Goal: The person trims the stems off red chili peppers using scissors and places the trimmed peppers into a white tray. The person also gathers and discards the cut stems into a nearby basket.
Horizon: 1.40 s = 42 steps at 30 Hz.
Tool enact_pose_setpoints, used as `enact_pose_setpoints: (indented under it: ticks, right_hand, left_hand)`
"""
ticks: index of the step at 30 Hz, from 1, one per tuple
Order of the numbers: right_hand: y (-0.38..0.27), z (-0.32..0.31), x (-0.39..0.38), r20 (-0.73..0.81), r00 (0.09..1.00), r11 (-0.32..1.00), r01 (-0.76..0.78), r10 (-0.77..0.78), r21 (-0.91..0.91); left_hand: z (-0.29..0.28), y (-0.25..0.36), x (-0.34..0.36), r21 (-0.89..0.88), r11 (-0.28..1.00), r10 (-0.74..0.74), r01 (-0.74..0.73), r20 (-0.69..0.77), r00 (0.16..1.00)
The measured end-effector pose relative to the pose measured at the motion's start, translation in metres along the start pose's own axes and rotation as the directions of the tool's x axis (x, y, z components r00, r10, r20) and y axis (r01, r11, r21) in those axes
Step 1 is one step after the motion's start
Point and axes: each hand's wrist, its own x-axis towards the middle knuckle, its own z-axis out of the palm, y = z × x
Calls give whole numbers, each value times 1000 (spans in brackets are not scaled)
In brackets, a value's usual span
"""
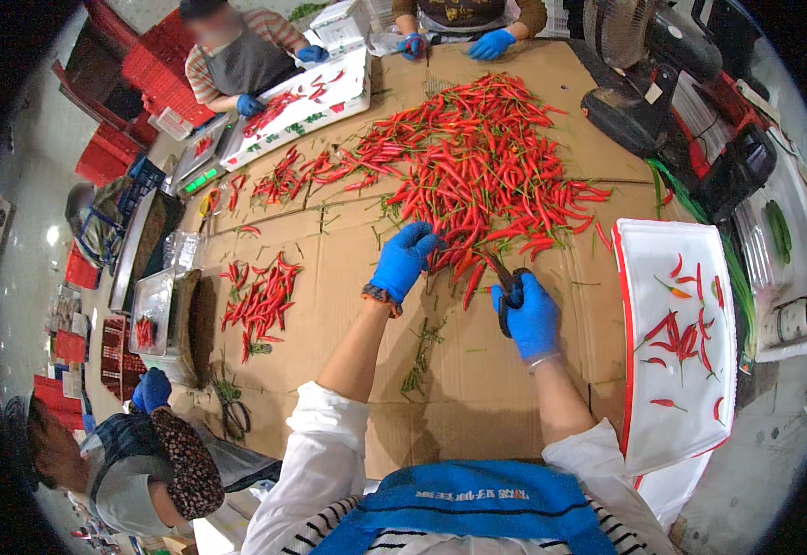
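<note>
A big heap of red chili peppers (487, 157) with green stems lies on the cardboard-covered table (477, 370). My left hand (403, 259), in a blue glove, reaches into the near edge of the heap, fingers resting on peppers. My right hand (528, 314), also blue-gloved, grips dark scissors (505, 282) whose blades point toward a pepper at the heap's edge. Cut green stems (422, 347) lie scattered below my hands.
A white tray (639, 407) with a red rim holds a few peppers at my right. A smaller pile of peppers (260, 301) lies to the left. Other people in blue gloves work at the far side and at lower left. A fan base and scale stand at upper right.
</note>
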Motion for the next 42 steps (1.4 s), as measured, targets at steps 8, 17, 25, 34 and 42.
enact_pose_setpoints:
  ticks: [8, 17, 25, 34, 42]
  right_hand:
    - [1, -3, 3, 20, 999, 995, 50, -48, -88]
    - [-3, -4, 2, 44, 999, 996, -3, 7, -86]
    - [10, 3, 1, -22, 1000, 1000, 6, -5, 9]
    - [22, 7, 1, -26, 1000, 1000, 12, -13, -26]
    - [2, -1, 1, -23, 1000, 1000, -7, 7, 24]
  left_hand:
    - [22, 47, -44, -133, 991, 8, 33, 296, 955]
    - [28, 28, -48, 1, 1000, -13, 13, 289, 957]
    - [-105, -16, -19, 635, 755, 130, 161, -386, 913]
    - [-24, -13, -5, 743, 663, 294, -99, -137, 946]
    - [20, -20, 45, 929, 369, 195, -27, -49, 980]
